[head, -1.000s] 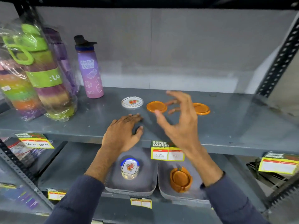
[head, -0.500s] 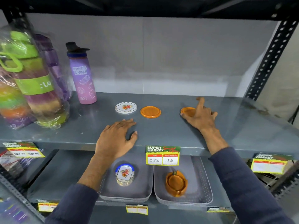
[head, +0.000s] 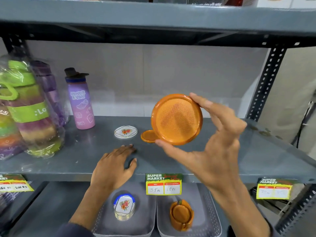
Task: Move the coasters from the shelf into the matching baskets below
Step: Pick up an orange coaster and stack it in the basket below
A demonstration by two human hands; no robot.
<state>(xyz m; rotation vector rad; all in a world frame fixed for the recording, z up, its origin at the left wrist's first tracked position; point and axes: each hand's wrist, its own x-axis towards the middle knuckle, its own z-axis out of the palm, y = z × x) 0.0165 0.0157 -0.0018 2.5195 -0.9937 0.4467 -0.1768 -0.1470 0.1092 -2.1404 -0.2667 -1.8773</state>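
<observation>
Orange coaster in hand: an orange coaster with a raised rim and textured middle is pinched by its edge in the right hand, thumb under its lower left, fingertips over its upper right; it is tilted up on edge, face toward the camera, held above the shelf.
Right hand: grasping the coaster, other fingers spread loosely to the right of it.
Left hand: the left hand lies palm down on the shelf near its front edge, fingers flat and extended, holding nothing.
Second orange coaster: a smaller-looking orange coaster on the shelf lies flat just beyond the left hand's fingertips, partly hidden behind the held one.
Floral coaster: a white floral coaster with a gold outline lies flat on the shelf just beyond the left hand, beside and left of the flat orange one, not touching it.
Left basket: below the left wrist, a grey basket holds a stack of floral coasters.
Right basket: below the right forearm, a second grey basket holds a stack of orange coasters in a holder; the two baskets sit side by side, touching or nearly so.
Price tag: a green and yellow price tag hangs on the shelf edge between the two wrists.
Far left of the left hand: a lilac bottle stands upright, with plastic-wrapped bottles further left.
</observation>
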